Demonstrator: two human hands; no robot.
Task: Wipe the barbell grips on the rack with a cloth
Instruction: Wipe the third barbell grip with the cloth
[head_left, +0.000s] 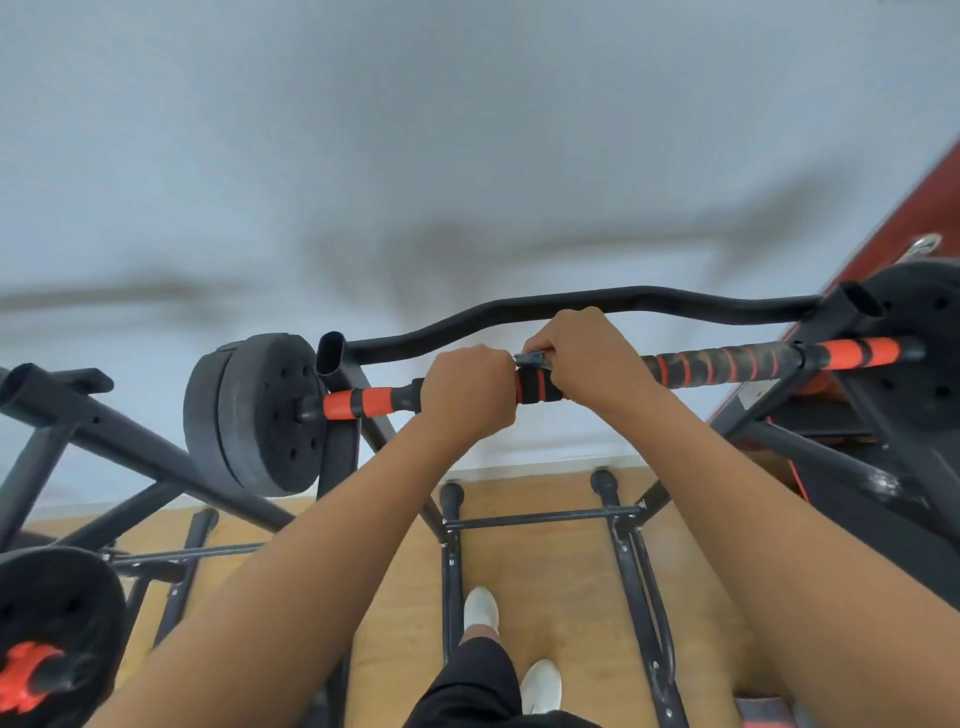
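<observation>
Both grips, left hand (466, 387) and right hand (582, 353), curl tight round the barbell (727, 364).

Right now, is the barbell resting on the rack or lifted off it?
Resting on it: the barbell lies across the rack uprights, while the left hand and right hand grip its middle.

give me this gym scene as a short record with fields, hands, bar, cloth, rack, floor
left hand: left hand grips the barbell
right hand: right hand grips the barbell beside the left, holding a bit of grey cloth
barbell: orange and black grips, resting across the rack
weight plate: black weight plate on the bar's left end
cloth: mostly hidden by the right hand
floor: wooden floor, white shoes below
</observation>
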